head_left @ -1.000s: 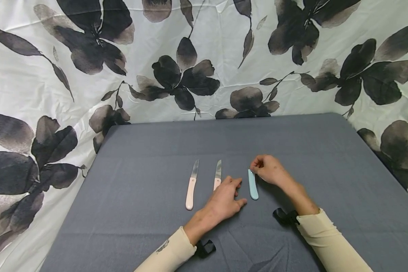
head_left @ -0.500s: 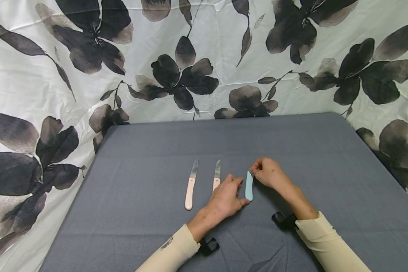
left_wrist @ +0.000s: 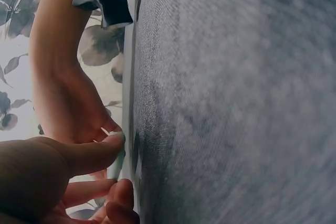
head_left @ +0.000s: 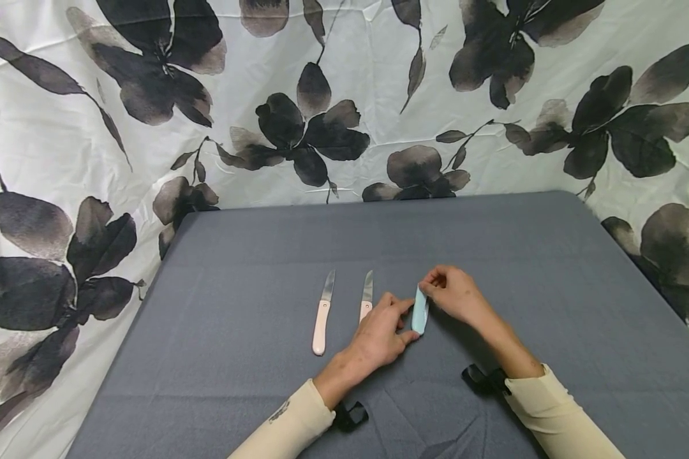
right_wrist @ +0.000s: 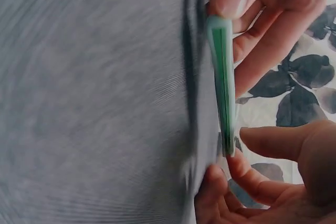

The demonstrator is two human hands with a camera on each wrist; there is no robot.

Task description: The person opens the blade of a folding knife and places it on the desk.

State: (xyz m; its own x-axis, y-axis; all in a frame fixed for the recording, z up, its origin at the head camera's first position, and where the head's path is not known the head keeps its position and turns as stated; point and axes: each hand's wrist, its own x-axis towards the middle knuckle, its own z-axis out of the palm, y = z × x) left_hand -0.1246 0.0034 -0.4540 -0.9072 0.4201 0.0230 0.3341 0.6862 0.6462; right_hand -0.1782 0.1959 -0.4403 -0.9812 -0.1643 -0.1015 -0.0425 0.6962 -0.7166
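Observation:
A light blue folding knife (head_left: 420,312) stands turned on its edge, and the right wrist view shows the long slot in its handle (right_wrist: 224,82). My left hand (head_left: 377,331) holds it from the left, thumb at its near end and index finger close to its far part. At the far end, my right hand (head_left: 455,294) pinches it between thumb and fingers. A thin silvery strip shows along the handle's right side in the head view. Partly covered by my left hand is a pink-handled knife (head_left: 368,290), its blade out.
Another pink-handled knife (head_left: 320,325) lies farther left, blade out and pointing away. A grey cloth (head_left: 235,287) covers the table, with creases at the near side. Behind it hangs a white curtain with dark flowers (head_left: 304,140).
The light blue knife has shifted slightly left and turned from its flat side onto its edge. My left thumb has come to its near end; my right hand has stayed at its far end.

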